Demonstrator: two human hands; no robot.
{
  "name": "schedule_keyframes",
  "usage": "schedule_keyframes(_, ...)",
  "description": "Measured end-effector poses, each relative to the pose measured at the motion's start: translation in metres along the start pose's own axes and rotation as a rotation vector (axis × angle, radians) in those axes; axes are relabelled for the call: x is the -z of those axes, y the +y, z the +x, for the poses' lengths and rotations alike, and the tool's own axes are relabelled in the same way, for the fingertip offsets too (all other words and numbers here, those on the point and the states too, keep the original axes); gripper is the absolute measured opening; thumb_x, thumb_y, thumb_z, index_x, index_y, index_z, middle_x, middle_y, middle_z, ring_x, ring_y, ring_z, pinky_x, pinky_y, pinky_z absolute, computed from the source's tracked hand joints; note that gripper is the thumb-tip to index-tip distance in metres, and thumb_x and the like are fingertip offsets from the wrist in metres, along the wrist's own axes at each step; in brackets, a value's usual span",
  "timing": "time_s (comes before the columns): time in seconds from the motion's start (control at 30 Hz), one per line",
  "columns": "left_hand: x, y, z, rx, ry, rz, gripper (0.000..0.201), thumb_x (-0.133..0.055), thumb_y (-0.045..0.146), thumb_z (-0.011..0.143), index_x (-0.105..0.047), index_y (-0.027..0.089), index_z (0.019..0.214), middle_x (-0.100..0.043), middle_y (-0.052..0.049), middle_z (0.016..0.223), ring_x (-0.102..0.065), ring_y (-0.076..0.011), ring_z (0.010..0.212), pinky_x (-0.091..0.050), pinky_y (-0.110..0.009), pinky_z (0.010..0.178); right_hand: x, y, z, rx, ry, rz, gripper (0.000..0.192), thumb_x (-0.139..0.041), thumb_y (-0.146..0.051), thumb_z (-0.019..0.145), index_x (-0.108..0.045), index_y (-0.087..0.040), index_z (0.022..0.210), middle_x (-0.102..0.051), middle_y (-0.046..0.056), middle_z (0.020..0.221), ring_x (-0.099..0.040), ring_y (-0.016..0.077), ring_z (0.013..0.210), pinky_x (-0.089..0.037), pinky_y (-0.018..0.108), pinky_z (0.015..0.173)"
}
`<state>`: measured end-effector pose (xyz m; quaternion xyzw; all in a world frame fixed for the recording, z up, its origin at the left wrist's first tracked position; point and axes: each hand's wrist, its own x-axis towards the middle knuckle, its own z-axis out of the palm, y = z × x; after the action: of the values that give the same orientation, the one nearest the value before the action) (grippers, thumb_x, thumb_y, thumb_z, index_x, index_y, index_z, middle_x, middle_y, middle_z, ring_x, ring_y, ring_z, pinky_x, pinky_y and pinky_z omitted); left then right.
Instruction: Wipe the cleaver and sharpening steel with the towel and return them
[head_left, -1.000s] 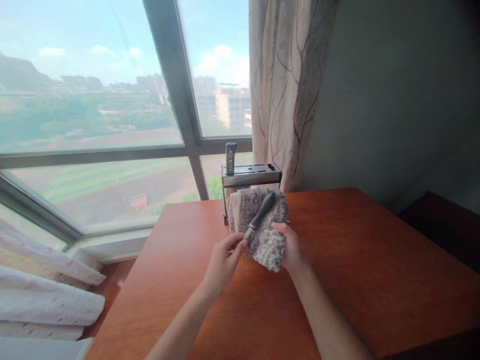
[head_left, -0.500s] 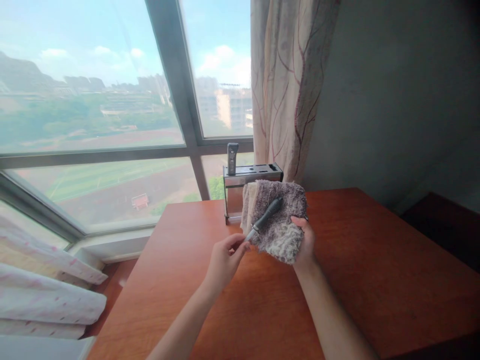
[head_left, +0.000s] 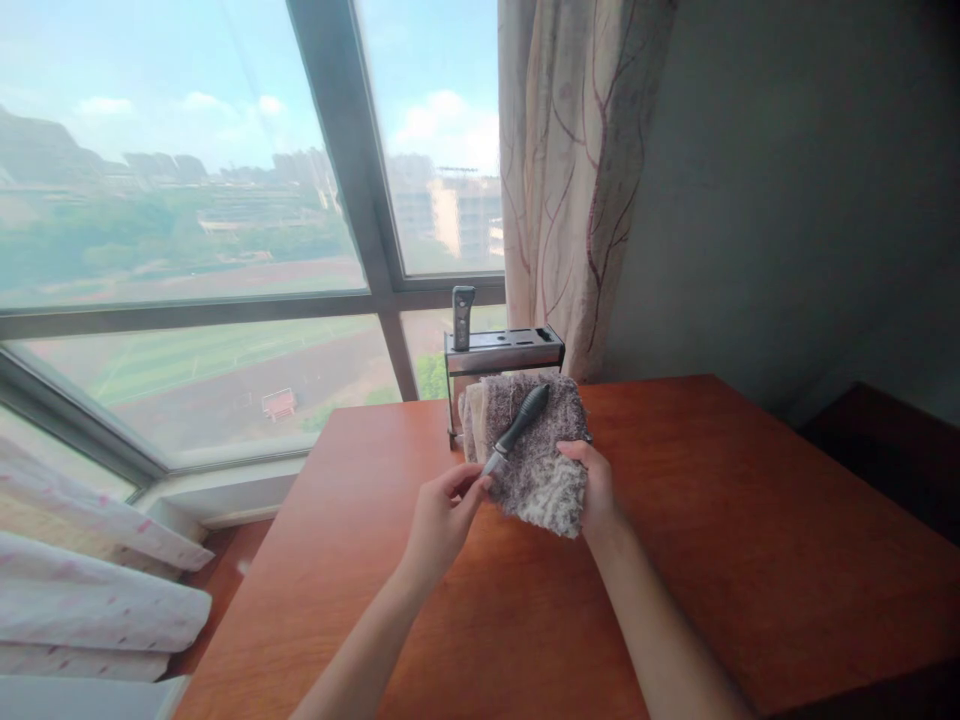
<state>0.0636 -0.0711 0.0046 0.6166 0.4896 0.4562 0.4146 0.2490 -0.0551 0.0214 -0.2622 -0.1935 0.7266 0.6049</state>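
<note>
My left hand [head_left: 442,515] pinches the blade end of a small knife [head_left: 517,428] with a dark handle that points up and to the right. My right hand [head_left: 596,490] holds a fuzzy grey and cream cloth [head_left: 536,465] behind and under the knife, so the handle lies against the cloth. Both hands hover above the reddish wooden table [head_left: 675,560], just in front of a metal knife block.
A metal knife block [head_left: 501,350] stands at the table's far edge with one grey handle [head_left: 462,315] sticking up from it. A patterned curtain [head_left: 577,180] hangs behind it beside a large window [head_left: 187,200]. Pale bedding [head_left: 90,590] lies at lower left.
The cloth in my right hand swung right and up, then came back left and down against the knife. My left hand stayed almost still, holding the blade.
</note>
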Motion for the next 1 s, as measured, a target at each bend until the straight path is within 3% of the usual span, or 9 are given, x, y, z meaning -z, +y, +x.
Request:
schedule_keyframes(0.2,0.000,0.004,-0.001,0.003,0.011,0.078,0.024,-0.064,0.037,0.078,-0.071,0.015,0.077,-0.068,-0.004,0.069,-0.058,-0.0155,0.063,-0.043,-0.023,0.058,0.003,-0.010,0.004,0.118,0.005,0.117,0.035,-0.057,-0.032,0.069,-0.068,-0.023,0.101,-0.075,0.003,0.094,-0.069,0.0291,0.090,-0.056,0.044,0.078)
schedule_keyframes(0.37,-0.003,0.005,-0.002,0.100,0.009,-0.053,0.028,-0.066,0.040,0.076,-0.067,0.014,0.086,-0.061,-0.001,0.062,-0.052,-0.0113,0.048,-0.040,-0.021,0.045,-0.002,-0.011,0.004,0.199,0.010,0.169,0.035,-0.057,-0.033,0.072,-0.067,-0.026,0.105,-0.074,0.001,0.100,-0.067,0.0273,0.097,-0.055,0.043,0.081)
schedule_keyframes(0.53,-0.007,0.011,-0.004,0.078,0.019,-0.151,0.026,-0.065,0.041,0.078,-0.061,0.015,0.080,-0.056,0.002,0.061,-0.052,-0.0097,0.046,-0.041,-0.021,0.045,-0.005,-0.003,0.007,0.192,0.099,0.110,0.030,-0.060,-0.031,0.071,-0.068,-0.023,0.099,-0.074,0.003,0.096,-0.069,0.0260,0.089,-0.056,0.041,0.079)
schedule_keyframes(0.67,-0.011,0.015,-0.008,0.165,-0.140,-0.222,0.031,-0.060,0.046,0.081,-0.062,0.015,0.082,-0.058,0.000,0.062,-0.052,-0.0088,0.045,-0.034,-0.018,0.041,-0.007,0.002,0.004,0.173,0.111,0.094,0.026,-0.062,-0.034,0.070,-0.068,-0.021,0.092,-0.075,0.004,0.089,-0.070,0.0269,0.085,-0.056,0.041,0.076)
schedule_keyframes(0.83,-0.012,0.018,-0.011,0.341,-0.322,-0.390,0.040,-0.056,0.053,0.082,-0.058,0.013,0.075,-0.052,0.002,0.055,-0.044,-0.0057,0.037,-0.021,-0.017,0.037,-0.007,-0.002,-0.003,0.113,-0.033,0.036,0.031,-0.061,-0.046,0.071,-0.069,-0.024,0.093,-0.075,0.005,0.085,-0.069,0.0283,0.087,-0.056,0.042,0.074)
schedule_keyframes(1.0,-0.009,0.020,-0.011,0.403,-0.364,-0.563,0.038,-0.057,0.051,0.083,-0.060,0.013,0.083,-0.046,0.004,0.055,-0.038,-0.0034,0.038,-0.013,-0.017,0.037,0.000,-0.006,0.001,0.124,-0.020,0.012,0.062,-0.044,-0.076,0.073,-0.069,-0.026,0.097,-0.075,0.007,0.084,-0.068,0.0290,0.091,-0.054,0.045,0.072)
